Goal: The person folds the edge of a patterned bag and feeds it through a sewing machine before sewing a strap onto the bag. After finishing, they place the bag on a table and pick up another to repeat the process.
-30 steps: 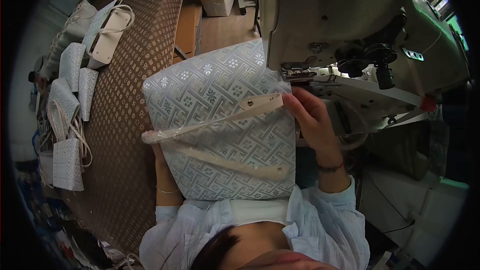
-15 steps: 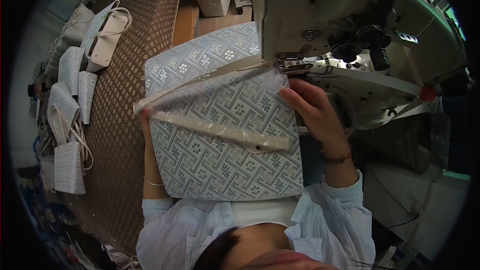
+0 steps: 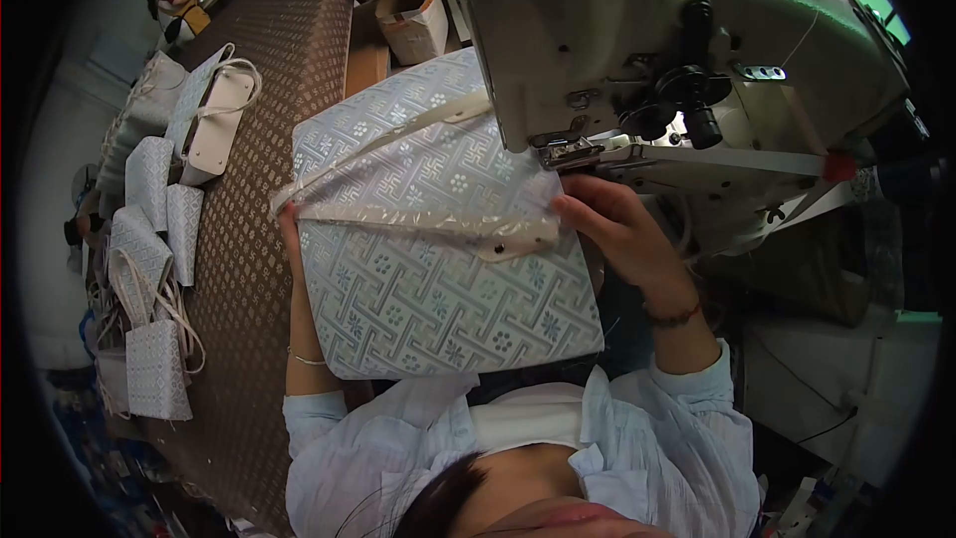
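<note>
In the head view, my right hand (image 3: 622, 229) has let go of the upper strap (image 3: 388, 134) and now pinches the near side of the patterned panel (image 3: 438, 309), just below the sewing machine's foot (image 3: 568, 151), so that edge looks steadied there. My left hand (image 3: 289, 219) is at the panel's far side from the machine, by the strap fold; its grip I cannot tell.

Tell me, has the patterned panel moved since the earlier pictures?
Yes. Judged against the sewing machine, the patterned panel has moved forward, away from the person, and its near edge is now closer to the machine.
</note>
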A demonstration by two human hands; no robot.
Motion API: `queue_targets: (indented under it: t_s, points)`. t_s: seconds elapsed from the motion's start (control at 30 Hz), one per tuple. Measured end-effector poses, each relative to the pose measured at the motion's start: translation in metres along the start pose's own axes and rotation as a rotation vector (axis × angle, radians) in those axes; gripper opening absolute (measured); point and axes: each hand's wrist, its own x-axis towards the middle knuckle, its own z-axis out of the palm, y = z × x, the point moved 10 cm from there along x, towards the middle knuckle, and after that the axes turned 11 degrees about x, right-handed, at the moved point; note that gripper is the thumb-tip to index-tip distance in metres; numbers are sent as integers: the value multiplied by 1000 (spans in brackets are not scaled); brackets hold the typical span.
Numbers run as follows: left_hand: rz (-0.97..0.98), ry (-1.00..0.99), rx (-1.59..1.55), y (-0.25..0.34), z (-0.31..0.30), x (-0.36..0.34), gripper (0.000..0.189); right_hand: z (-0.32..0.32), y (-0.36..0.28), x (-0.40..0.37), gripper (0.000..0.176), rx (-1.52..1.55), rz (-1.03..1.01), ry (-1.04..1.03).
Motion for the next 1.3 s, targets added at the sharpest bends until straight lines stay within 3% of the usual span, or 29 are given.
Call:
queue_targets:
  t_s: [0.4, 0.57, 0.7, 0.77, 0.83, 0.97, 1.03, 1.07, 1.13, 1.17, 1.23, 1.3]
  points:
    - [-74, -71, -23, 21, 36, 40, 78, 0, 3, -2, 27, 38, 37, 21]
    - [-147, -113, -121, 35, 86, 36, 78, 0, 4, -2, 27, 99, -2, 4]
    - [-81, -140, -158, 57, 125, 24, 77, -1, 7, -3, 26, 106, -7, 18]
    - [-46, -112, -160, 61, 124, 19, 76, -1, 9, -3, 26, 132, -29, 23]
    - [-220, -206, -350, 43, 124, 16, 81, 1, 7, -4, 27, 130, -74, 17]
    - [-226, -247, -360, 34, 109, 13, 86, 5, 3, -11, 23, 85, -132, 79]
    - [-190, -298, -389, 31, 104, 8, 89, 6, -6, -18, 21, -243, -253, 141]
    - [-193, -297, -387, 25, 95, 7, 89, 6, -5, -19, 21, -241, -252, 142]
    - [-135, -318, -332, 26, 85, -1, 94, 0, 3, -21, 24, -588, -156, 230]
    - [-137, -319, -329, 22, 83, -11, 94, 1, 6, -20, 24, -585, -155, 233]
    - [52, -50, 92, 40, 76, -37, 101, 4, 2, -20, 23, -450, -331, 286]
    - [-15, -157, 19, 37, 76, -63, 103, 3, 17, -15, 23, -297, -366, 340]
